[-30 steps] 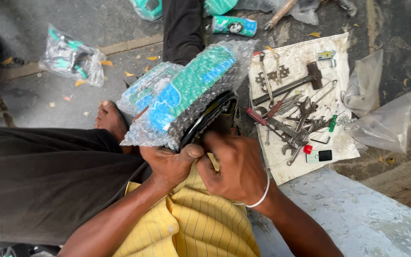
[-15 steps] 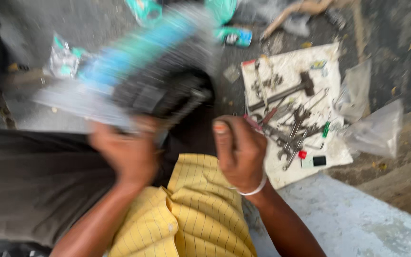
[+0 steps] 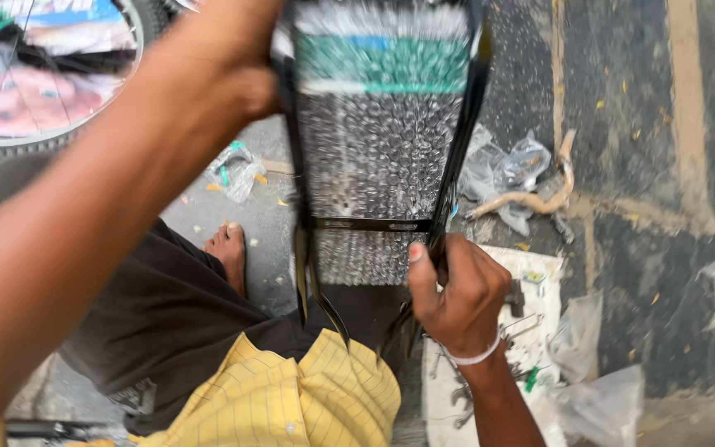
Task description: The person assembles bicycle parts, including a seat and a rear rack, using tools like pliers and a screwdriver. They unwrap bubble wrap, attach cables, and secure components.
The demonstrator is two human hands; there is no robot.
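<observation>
I hold up a black metal frame with two long side rails and a crossbar, wrapped in clear bubble wrap with green and blue print near its top. My right hand grips the lower right rail, thumb up against it. My left hand is raised high and holds the upper left rail. The frame's two pointed lower ends hang just above my yellow checked shirt. The top of the frame runs out of view.
A white cloth with wrenches and other tools lies at lower right, with clear plastic bags beside it. More crumpled bags and a stick lie on the pavement. A bicycle wheel stands at upper left. A bare foot rests below.
The wrapped frame has been lifted from my lap and swung upright in front of the camera. My left arm rose high; my right hand shifted to the lower right rail.
</observation>
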